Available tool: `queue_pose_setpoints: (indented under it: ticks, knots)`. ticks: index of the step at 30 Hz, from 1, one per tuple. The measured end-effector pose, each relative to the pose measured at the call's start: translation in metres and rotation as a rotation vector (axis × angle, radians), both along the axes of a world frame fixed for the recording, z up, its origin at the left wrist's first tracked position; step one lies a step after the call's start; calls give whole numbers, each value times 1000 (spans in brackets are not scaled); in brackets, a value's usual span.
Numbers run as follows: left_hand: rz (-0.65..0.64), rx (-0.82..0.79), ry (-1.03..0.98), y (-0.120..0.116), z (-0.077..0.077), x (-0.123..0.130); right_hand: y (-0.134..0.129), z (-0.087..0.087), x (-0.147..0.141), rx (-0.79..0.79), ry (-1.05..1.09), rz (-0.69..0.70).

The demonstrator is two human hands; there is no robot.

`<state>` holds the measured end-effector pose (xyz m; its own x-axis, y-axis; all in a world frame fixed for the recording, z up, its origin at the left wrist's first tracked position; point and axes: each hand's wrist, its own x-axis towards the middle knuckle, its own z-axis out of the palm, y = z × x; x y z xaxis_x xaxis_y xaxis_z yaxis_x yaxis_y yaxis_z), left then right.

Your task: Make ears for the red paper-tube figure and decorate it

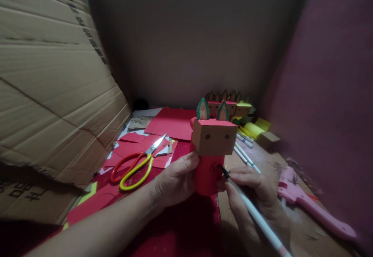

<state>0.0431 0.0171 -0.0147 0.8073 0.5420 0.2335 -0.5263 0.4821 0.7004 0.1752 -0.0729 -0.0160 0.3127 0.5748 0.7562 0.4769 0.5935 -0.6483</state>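
My left hand [181, 177] is wrapped round the side of a paper animal figure [215, 138]. The figure stands upright, with a red tube body, a box-shaped cardboard head, two drawn eyes and two green-edged ears. A small dark scribble shows on the front of the body. In my right hand [258, 198] is a white marker pen [259, 220], its dark tip touching the body at the scribble. To the left of my left hand lie scissors [136, 165], blades apart, with one red and one yellow handle, on red paper pieces.
Several similar figures [224, 107] stand at the back. More markers [246, 154] lie right of the held figure, near yellow paper [256, 128]. A pink glue gun [314, 206] lies at the right. Large cardboard [58, 86] rises at the left, and a red sheet [171, 123] lies behind.
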Motion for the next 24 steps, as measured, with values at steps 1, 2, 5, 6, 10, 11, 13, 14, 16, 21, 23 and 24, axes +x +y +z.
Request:
queue_pose_setpoints:
  ticks: [1, 2, 5, 6, 10, 11, 13, 14, 16, 21, 23, 24]
  knots:
    - [0, 4, -3, 0, 0, 0, 0, 0, 1, 8, -15, 10]
    - [-1, 8, -7, 0, 0, 0, 1, 1, 1, 11, -25, 20]
    - [-10, 9, -24, 0, 0, 0, 2, 3, 2, 6, -23, 37]
    - [-12, 6, -29, -1, -1, -1, 3, 3, 2, 3, -22, 40]
    - [-24, 9, -33, -1, -1, -1, 3, 3, 2, 10, -5, 41]
    - [-28, 13, -34, -2, -1, -1, 3, 3, 2, 19, -14, 46]
    - [-29, 12, -41, -1, 0, -1, 2, 3, 3, 40, -40, 49]
    - [-28, 8, -41, -1, 0, 0, 3, 3, 3, 49, -61, 49]
    - [-25, 1, -39, -1, 0, 0, 3, 3, 5, 56, -79, 46]
    - [15, -39, -13, -1, -1, 0, 4, 0, 5, 54, -60, 75]
    - [45, -73, 7, -2, -1, 0, 4, -1, 4, 54, -56, 69]
    - [52, -83, 14, -2, -1, 0, 4, -2, 4, 52, -60, 67]
